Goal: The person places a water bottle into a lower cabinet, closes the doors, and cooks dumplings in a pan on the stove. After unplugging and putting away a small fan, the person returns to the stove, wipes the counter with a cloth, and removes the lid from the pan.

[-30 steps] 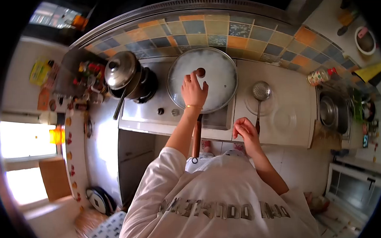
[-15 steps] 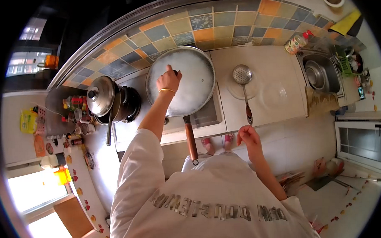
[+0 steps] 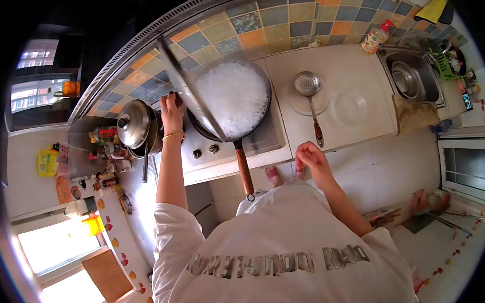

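Note:
My left hand (image 3: 171,114) grips the knob of the glass lid (image 3: 191,91), which is tilted steeply, nearly on edge, over the left side of the pan. White foam fills the dark pan (image 3: 233,99), whose wooden handle (image 3: 244,170) points toward me. My right hand (image 3: 313,158) hangs in front of the counter edge with its fingers curled; whether anything is inside is hidden. Beyond it a skimmer (image 3: 308,84) rests on a clear round plate or lid (image 3: 292,102), its handle toward me.
Left of the stove stands a lidded steel pot (image 3: 134,124). A second clear round dish (image 3: 351,106) lies on the counter (image 3: 288,62). To the right are a red-capped bottle (image 3: 375,38), a sink (image 3: 431,67) and a green rack (image 3: 444,66).
My left hand has lifted the lid off the pan and moved left with it, tilting it up and exposing the foam. My right hand stays near the counter edge.

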A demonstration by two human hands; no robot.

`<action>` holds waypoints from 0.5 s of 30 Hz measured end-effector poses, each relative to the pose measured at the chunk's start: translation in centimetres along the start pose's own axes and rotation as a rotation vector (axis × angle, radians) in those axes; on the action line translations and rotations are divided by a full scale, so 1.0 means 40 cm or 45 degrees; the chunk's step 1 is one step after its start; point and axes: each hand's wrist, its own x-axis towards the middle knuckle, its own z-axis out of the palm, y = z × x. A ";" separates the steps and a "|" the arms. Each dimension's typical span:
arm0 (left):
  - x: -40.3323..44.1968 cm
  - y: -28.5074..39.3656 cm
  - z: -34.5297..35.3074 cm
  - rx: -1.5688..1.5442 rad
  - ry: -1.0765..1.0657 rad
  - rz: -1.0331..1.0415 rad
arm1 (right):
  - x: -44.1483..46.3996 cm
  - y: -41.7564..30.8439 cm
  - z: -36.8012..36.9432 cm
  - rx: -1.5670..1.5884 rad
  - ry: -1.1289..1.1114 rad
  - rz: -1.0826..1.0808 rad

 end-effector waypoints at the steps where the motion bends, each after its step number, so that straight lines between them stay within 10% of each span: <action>1: -0.012 0.007 0.007 -0.108 0.069 -0.005 | 0.001 0.001 -0.003 0.003 -0.009 0.003; 7: -0.015 -0.059 -0.120 -0.574 -0.328 0.011 | 0.002 0.001 -0.008 0.060 -0.067 -0.013; 15: -0.017 -0.047 -0.121 -0.174 -0.374 0.095 | 0.003 -0.001 -0.023 0.095 -0.057 -0.030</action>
